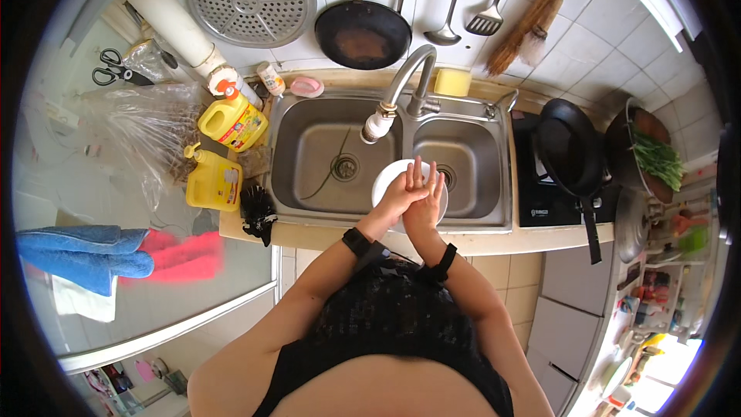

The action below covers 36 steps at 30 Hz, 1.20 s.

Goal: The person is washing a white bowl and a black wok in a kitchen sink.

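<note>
Both of my hands are over a white bowl [386, 178] at the front of the sink's divider. My left hand [401, 190] crosses toward my right hand [424, 200], and the two touch, fingers extended. Neither shows an object held. The bowl's far side is partly hidden by the fingers. Above it, a curved metal faucet [431, 69] ends in a white spout head [377, 126]. A long green strand [334, 169] lies in the larger left basin [301, 127], across its drain. The smaller basin [480, 145] is to the right.
Yellow jugs [214, 181] and a black brush [258, 211] stand left of the sink. A yellow sponge [452, 82] and pink soap dish [307, 87] sit behind it. On the right are a black frying pan [570, 145] on the stove and a pot with greens [657, 156].
</note>
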Available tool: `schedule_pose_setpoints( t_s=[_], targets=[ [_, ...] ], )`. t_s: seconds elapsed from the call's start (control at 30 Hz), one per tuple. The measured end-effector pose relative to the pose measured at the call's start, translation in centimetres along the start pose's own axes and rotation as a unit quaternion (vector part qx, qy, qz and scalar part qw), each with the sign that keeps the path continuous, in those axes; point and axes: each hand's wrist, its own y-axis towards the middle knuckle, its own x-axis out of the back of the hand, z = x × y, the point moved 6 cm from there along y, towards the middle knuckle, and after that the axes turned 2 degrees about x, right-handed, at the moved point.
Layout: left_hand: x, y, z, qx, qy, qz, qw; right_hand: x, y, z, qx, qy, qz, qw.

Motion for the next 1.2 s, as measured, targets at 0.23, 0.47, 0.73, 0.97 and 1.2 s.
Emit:
schedule_pose_setpoints(
  t_s=[0.23, 0.47, 0.73, 0.97, 1.2],
  targets=[
    [0.2, -0.6, 0.3, 0.099, 0.058, -0.067, 0.991, -0.3, -0.5, 1.6, 0.031, -0.057, 0.059, 0.996],
    [-0.6, -1.9, -1.9, 0.037, 0.047, 0.034, 0.998, -1.0, -0.5, 1.0, 0.012, -0.089, 0.084, 0.992],
    [-0.5, -2.0, -4.3, -0.250, 0.440, 0.003, 0.862, -0.6, -0.6, 1.8, 0.126, -0.060, 0.041, 0.989],
    [-1.1, -0.7, -3.5, -0.120, 0.282, 0.003, 0.952, -3.7, -1.0, 3.6, 0.078, -0.275, 0.047, 0.957],
    [-1.6, -0.8, -4.3, -0.053, 0.143, 0.028, 0.988, -6.1, -0.6, 4.4, 0.038, -0.378, -0.093, 0.920]
  ],
)
